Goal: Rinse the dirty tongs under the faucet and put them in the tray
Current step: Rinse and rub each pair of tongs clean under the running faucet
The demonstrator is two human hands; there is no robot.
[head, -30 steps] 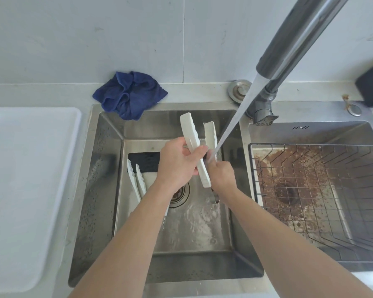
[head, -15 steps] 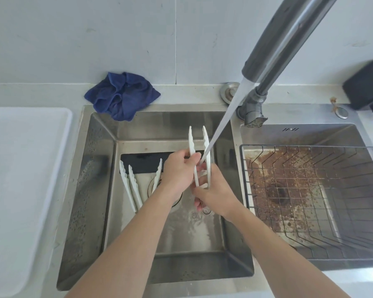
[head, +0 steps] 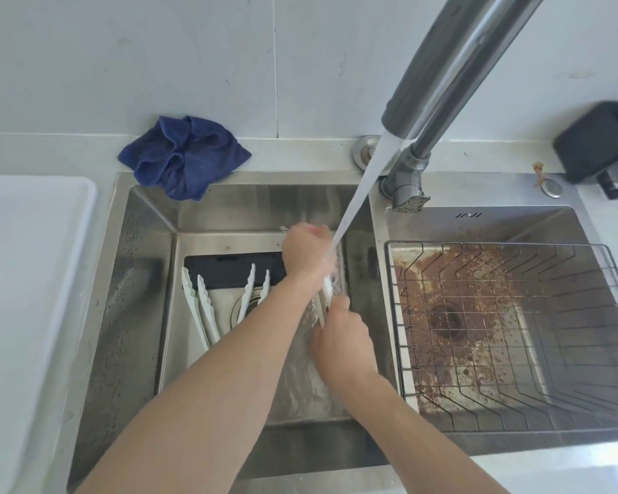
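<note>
Water runs from the grey faucet (head: pixel 439 76) into the left steel sink (head: pixel 147 297). My left hand (head: pixel 305 249) is closed around the far end of white tongs (head: pixel 326 292) held in the stream. My right hand (head: pixel 343 338) grips their near end. Most of the tongs is hidden by both hands and the water. Two more white tongs lie in the sink bottom, one pair (head: pixel 198 308) at the left and another (head: pixel 250 292) by the drain. The white tray (head: pixel 25 279) sits on the counter at the far left.
A blue cloth (head: pixel 182 155) is bunched on the sink's back rim. The right basin holds a wire rack (head: pixel 514 333) over a rust-stained bottom. A black object (head: pixel 602 147) stands on the counter at the back right.
My left hand slid up to the far end of the tongs, away from me. The tongs turned from upright to lying lower between both hands, under the stream.
</note>
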